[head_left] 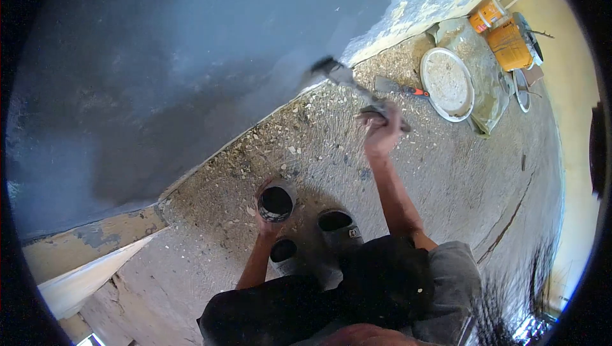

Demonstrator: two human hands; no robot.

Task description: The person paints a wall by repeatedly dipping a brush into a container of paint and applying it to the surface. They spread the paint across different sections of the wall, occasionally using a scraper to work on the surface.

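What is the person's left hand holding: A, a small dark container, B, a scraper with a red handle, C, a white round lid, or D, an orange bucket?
A: the left hand grips a small dark container, while the right hand holds a brush to the wall.

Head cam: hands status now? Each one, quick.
Left hand: closed around a small dark container.
Right hand: closed on the handle of a brush at the grey wall.
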